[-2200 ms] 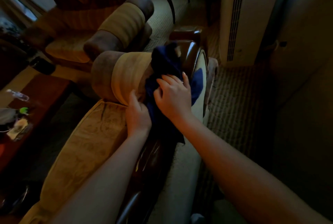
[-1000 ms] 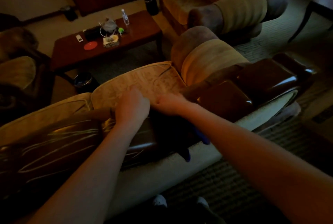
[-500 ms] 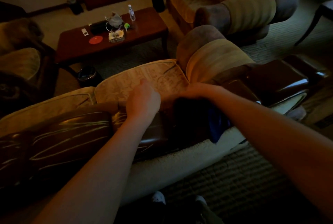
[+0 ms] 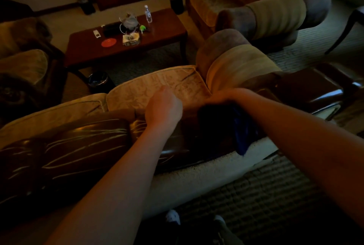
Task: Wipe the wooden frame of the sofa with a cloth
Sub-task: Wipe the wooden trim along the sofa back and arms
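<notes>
I look over the sofa's back from behind. The glossy dark wooden frame [image 4: 82, 142] runs along its top, with streaks of light on it. My right hand [image 4: 223, 96] is over the frame beside the armrest roll. It holds the dark blue cloth [image 4: 243, 136], which drapes down the frame's back under my wrist. The fingers are hidden. My left hand [image 4: 163, 107] rests where the frame meets the pale back cushion [image 4: 157, 85]. Its knuckles are bent and its fingers dip out of sight.
A padded armrest roll [image 4: 234, 65] lies right of my hands. Beyond the sofa stand a coffee table [image 4: 161, 32] with a bottle and small items, a bin [image 4: 97, 81], another armchair [image 4: 256, 12], and a chair at left. Carpet lies under my feet.
I went from wiping the frame's armrest end to the top of the backrest. Over the last second my right hand and the cloth slid right along the frame; my left hand stayed beside it.
</notes>
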Demonstrator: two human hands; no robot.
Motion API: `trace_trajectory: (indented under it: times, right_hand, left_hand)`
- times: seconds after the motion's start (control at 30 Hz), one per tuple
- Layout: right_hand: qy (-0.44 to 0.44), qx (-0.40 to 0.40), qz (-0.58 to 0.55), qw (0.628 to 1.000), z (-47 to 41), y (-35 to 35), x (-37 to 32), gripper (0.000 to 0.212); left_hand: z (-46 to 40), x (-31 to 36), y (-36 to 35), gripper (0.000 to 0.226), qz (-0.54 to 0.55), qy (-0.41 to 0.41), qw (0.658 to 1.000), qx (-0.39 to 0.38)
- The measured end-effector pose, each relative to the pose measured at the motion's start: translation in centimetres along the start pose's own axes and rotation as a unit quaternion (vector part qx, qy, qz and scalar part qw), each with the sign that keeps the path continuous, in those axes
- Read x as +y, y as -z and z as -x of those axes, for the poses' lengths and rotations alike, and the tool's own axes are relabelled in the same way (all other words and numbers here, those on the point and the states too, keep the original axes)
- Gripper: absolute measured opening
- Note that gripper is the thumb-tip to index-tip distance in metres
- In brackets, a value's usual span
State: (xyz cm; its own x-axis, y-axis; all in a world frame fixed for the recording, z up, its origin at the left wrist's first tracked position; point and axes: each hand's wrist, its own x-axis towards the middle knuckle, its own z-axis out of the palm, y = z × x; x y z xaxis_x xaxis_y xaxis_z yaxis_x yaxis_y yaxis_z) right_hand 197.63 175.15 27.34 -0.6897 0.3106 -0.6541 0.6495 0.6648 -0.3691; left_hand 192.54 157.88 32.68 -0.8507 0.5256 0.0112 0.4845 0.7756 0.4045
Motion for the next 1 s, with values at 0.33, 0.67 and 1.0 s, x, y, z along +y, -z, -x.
trace_trajectory:
  times: [0.33, 0.67, 1.0]
  right_hand:
    - [0.127, -0.021, -0.123, 0.984, 0.3, -2.7, -5.9, 0.041]
    - [0.063, 0.218, -0.017, 0.974, 4.1, -5.1, -2.8, 0.030]
    - [0.071, 0.471, -0.017, 0.879, 9.4, -10.9, 0.6, 0.032]
  left_hand:
    - [0.2, 0.7, 0.2, 0.027, -0.018, 0.008, 1.000, -0.008]
    - [-0.1, 0.3, -0.3, 0.023, -0.008, 0.006, 1.000, -0.001]
    - [0.1, 0.1, -0.4, 0.024, -0.009, -0.016, 1.000, -0.013]
